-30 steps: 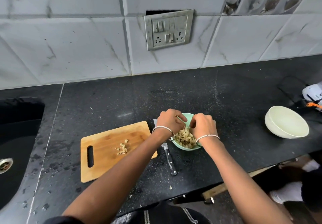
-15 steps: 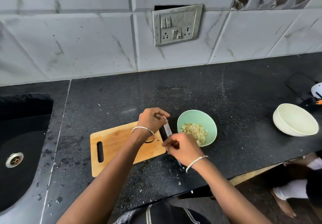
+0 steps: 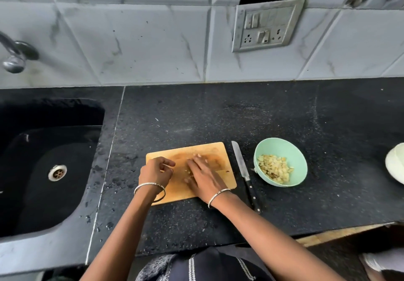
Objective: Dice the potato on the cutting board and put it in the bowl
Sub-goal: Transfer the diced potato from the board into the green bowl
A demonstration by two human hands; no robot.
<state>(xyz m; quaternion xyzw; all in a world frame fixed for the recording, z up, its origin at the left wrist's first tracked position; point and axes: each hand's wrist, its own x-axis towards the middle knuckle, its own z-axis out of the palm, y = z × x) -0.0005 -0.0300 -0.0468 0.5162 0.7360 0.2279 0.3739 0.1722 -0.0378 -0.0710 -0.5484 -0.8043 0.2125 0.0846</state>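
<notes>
A wooden cutting board (image 3: 220, 154) lies on the black counter. My right hand (image 3: 203, 176) lies flat over its middle, fingers straight, on a few small potato bits (image 3: 198, 155). My left hand (image 3: 155, 171) hovers over the board's left end with fingers loosely curled, holding nothing that I can see. A mint green bowl (image 3: 282, 149) to the right of the board holds diced potato (image 3: 275, 168). A black-handled knife (image 3: 244, 172) lies on the counter between board and bowl, untouched.
A black sink (image 3: 43, 171) with a steel drain sits at the left, a tap above it. A white bowl (image 3: 395, 163) is cut off by the right edge. The counter's front edge runs just below my forearms. A tiled wall with a socket plate stands behind.
Both hands left the green bowl and moved left to the cutting board. The knife, touched by my right hand half a second ago, now lies free beside the board.
</notes>
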